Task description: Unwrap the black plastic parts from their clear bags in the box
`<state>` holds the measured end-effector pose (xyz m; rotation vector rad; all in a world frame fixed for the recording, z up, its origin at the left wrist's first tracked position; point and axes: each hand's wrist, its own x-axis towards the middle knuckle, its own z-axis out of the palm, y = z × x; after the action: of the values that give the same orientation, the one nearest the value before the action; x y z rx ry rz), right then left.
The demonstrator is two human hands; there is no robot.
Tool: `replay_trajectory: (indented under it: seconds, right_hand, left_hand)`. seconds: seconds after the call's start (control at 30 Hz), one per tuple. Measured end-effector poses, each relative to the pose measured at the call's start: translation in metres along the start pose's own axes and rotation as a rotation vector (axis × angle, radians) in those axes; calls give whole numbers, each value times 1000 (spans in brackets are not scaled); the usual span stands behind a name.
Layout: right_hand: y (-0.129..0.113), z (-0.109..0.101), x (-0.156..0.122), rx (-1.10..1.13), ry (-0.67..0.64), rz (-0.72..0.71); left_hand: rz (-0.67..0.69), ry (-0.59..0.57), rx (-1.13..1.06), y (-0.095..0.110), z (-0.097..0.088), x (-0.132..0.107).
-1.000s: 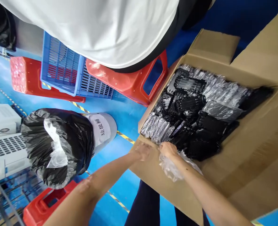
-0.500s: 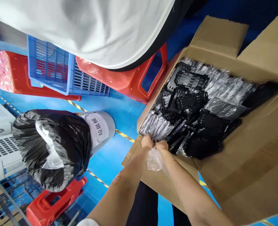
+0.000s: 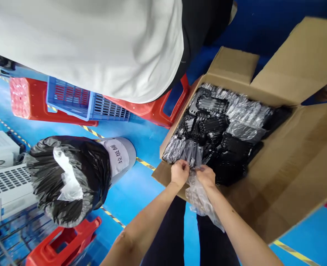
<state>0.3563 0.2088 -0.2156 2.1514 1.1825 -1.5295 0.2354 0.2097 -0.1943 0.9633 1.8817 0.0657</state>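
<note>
Both hands are at the near side of an open cardboard box (image 3: 285,177). My left hand (image 3: 180,172) is closed in a pinch at the edge of a clear plastic bag (image 3: 198,195). Just to its right, my right hand (image 3: 207,175) is closed on the same bag, which hangs crumpled down along my right forearm. Beyond my fingers lies a clear-wrapped piece (image 3: 193,152) in the box; whether it joins the bag I hold cannot be made out. Loose black plastic parts (image 3: 214,123) lie piled in the box, beside rows of parts in clear wrapping (image 3: 243,107).
To the left stands a bin (image 3: 128,153) lined with a black bag (image 3: 69,177). Red stools (image 3: 171,111) and a blue crate (image 3: 108,107) stand farther off. A person in a white shirt (image 3: 96,44) is close in front. Box flaps (image 3: 232,64) stick outward.
The view has shifted, and the box sits farther left. My hands have moved slightly apart, and more of the clear bag now hangs below my right hand.
</note>
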Motion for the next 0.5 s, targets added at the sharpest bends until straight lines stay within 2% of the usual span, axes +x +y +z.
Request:
replay_trajectory:
  seconds: [0.1,0.2,0.5]
  right_hand:
    - [-10,-41,-13,110,78,60]
    - [-14,-74,-27,228,98,31]
    - [-4,-153,-51,531,46,-97]
  left_hand:
    - [50,37,-122,32,-9,-10]
    - [71,51,-244,57,-18,-17]
    - [192,-6,-414,106,-37,-37]
